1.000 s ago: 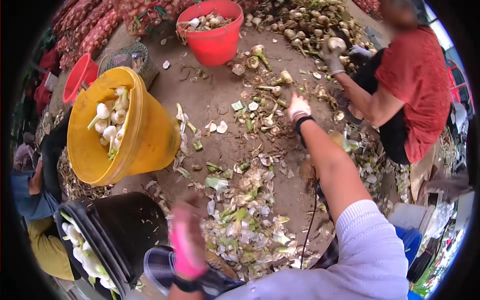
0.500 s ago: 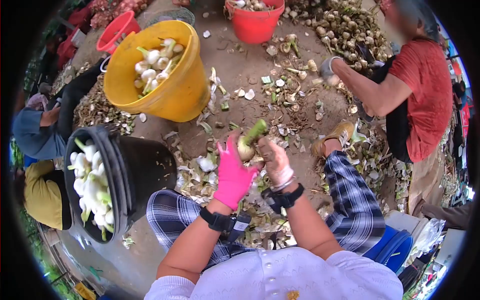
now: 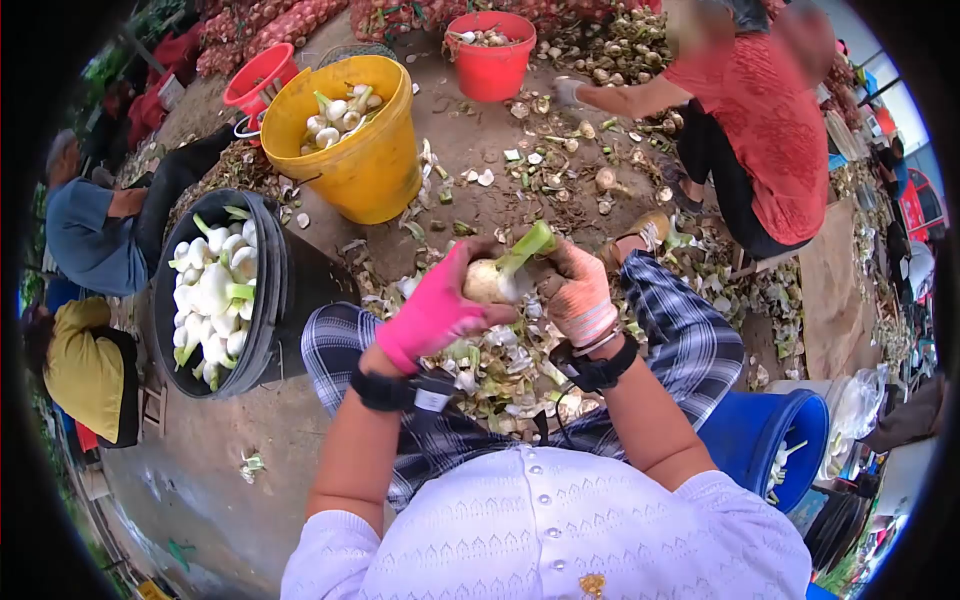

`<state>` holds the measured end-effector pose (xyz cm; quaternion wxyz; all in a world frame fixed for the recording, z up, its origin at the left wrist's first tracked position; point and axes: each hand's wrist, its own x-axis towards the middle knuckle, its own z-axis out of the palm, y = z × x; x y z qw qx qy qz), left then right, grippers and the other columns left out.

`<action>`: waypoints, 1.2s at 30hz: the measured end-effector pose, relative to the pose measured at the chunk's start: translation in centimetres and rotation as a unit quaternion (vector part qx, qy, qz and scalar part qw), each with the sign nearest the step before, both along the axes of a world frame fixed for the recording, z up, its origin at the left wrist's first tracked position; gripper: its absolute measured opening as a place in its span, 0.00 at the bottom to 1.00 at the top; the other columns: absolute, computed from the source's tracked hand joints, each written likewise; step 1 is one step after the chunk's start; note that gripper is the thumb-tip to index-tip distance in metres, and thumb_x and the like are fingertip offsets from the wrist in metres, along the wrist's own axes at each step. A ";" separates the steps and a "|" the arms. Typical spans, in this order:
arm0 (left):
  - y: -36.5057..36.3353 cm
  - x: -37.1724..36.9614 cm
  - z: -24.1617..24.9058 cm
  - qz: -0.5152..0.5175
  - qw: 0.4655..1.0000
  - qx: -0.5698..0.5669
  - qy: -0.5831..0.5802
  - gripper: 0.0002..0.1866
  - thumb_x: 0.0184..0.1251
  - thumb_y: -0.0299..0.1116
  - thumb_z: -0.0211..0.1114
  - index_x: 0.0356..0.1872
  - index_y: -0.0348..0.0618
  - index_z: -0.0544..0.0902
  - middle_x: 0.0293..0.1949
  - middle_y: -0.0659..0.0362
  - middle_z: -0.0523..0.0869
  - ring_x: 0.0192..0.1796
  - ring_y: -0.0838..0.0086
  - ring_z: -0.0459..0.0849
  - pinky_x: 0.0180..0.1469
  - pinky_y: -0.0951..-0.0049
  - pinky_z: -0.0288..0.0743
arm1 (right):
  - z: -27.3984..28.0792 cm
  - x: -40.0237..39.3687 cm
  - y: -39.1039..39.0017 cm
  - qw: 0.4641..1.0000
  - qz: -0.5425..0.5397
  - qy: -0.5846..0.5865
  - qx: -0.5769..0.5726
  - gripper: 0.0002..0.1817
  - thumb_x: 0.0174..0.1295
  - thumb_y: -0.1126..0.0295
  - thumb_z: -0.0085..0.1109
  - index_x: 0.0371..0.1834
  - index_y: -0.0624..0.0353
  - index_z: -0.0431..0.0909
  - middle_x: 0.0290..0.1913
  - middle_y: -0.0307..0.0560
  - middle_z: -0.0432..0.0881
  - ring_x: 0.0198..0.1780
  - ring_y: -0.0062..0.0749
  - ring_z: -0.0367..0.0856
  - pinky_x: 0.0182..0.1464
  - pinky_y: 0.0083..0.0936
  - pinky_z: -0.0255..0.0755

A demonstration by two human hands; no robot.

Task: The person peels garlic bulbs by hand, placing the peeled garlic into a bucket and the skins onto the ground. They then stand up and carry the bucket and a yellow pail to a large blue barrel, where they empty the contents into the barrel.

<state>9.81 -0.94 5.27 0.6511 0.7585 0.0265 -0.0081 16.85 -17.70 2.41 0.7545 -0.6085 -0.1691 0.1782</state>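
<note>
A garlic bulb (image 3: 488, 282) with a thick green stem is held in front of my knees. My left hand (image 3: 440, 305), in a pink glove, wraps round the bulb from the left. My right hand (image 3: 580, 292), in a pale orange glove, is closed at the stem side; whether it grips a tool or only the stem is hidden. Peeled skins and cut bits (image 3: 490, 365) lie on the ground below both hands. To the left stands a black bucket (image 3: 300, 290) of peeled white bulbs.
A yellow bucket (image 3: 385, 165) with bulbs stands ahead, near a red bucket (image 3: 492, 70) and a red basin (image 3: 262, 78). A blue bucket (image 3: 735, 425) is by my right knee. A co-worker in red (image 3: 765, 120) crouches at right; others sit at left.
The view has shifted, showing more of the blue bucket. My left hand now wraps round the bulb, which is turned with its stem toward the right. The co-worker in red leans further forward.
</note>
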 end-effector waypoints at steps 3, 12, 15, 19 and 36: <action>2.0 -0.5 -1.2 -0.133 0.906 -0.400 0.039 0.42 0.59 0.58 0.62 0.67 0.41 0.59 0.55 0.55 0.74 0.48 0.74 0.78 0.47 0.70 0.76 | 1.7 0.0 -0.9 0.986 0.018 0.145 0.077 0.10 0.60 0.77 0.57 0.45 0.65 0.79 0.38 0.40 0.83 0.38 0.22 0.79 0.43 0.19 0.74; -2.9 -3.3 -2.8 0.215 0.937 -0.267 -0.074 0.25 0.74 0.51 0.43 0.58 0.40 0.67 0.51 0.55 0.77 0.53 0.72 0.77 0.56 0.71 0.72 | 3.6 -5.3 1.1 0.978 0.131 0.155 -0.056 0.12 0.58 0.77 0.60 0.46 0.65 0.80 0.38 0.41 0.83 0.38 0.21 0.78 0.41 0.20 0.74; -2.6 -4.0 -2.3 0.225 0.923 -0.305 -0.071 0.36 0.70 0.65 0.36 0.55 0.38 0.70 0.46 0.54 0.80 0.45 0.72 0.80 0.49 0.72 0.75 | 1.9 -1.7 0.8 0.996 0.018 0.071 -0.056 0.12 0.58 0.80 0.55 0.46 0.66 0.79 0.39 0.44 0.83 0.37 0.21 0.79 0.39 0.19 0.74; -1.7 -4.8 -3.4 0.164 0.933 -0.317 -0.047 0.22 0.76 0.43 0.40 0.55 0.37 0.73 0.49 0.57 0.77 0.44 0.76 0.77 0.46 0.75 0.73 | -6.4 3.8 -1.9 0.940 -0.065 -0.069 -0.328 0.18 0.54 0.82 0.52 0.50 0.62 0.78 0.42 0.50 0.84 0.40 0.28 0.81 0.46 0.23 0.74; -0.2 -3.5 -0.7 0.089 0.876 0.341 -0.328 0.36 0.53 0.37 0.62 0.66 0.40 0.64 0.59 0.45 0.74 0.58 0.53 0.75 0.57 0.62 0.70 | 5.5 -3.8 1.8 0.843 0.131 -0.260 -0.452 0.14 0.55 0.66 0.58 0.44 0.55 0.80 0.35 0.57 0.82 0.40 0.49 0.81 0.43 0.37 0.75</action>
